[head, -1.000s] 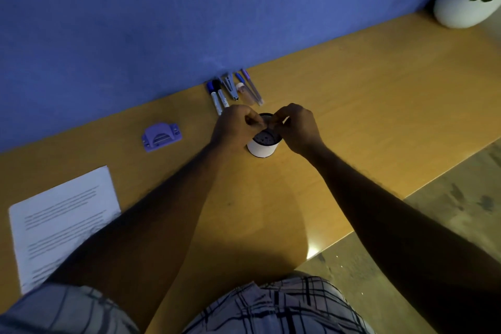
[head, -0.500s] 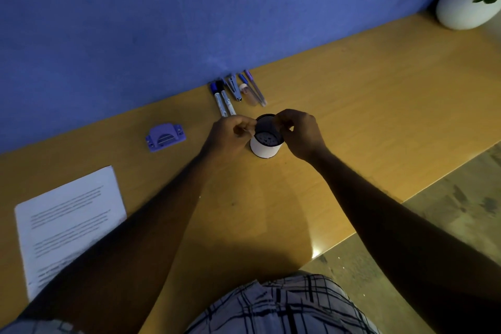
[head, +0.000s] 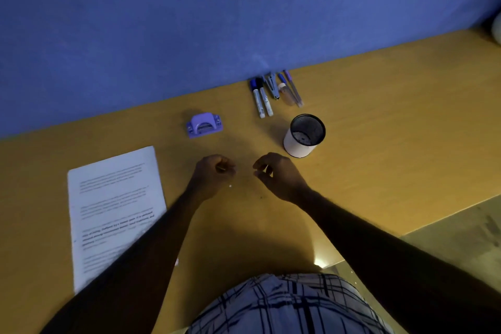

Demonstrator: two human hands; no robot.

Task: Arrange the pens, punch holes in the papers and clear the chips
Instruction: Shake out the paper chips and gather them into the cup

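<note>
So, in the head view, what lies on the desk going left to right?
Papers → hole punch → two white markers → the other pens → pen cup.

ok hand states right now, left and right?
Left hand: fingers curled in, contents cannot be told.
Right hand: loosely pinched, contents cannot be told.

Pens (head: pixel 273 92) lie bunched by the wall, purple punch (head: pixel 204 125) left of them, printed papers (head: pixel 113 206) flat nearer, one white chip (head: pixel 230 186) loose.

Blue wall (head: pixel 189 22), wooden desk (head: pixel 393 122)
</note>
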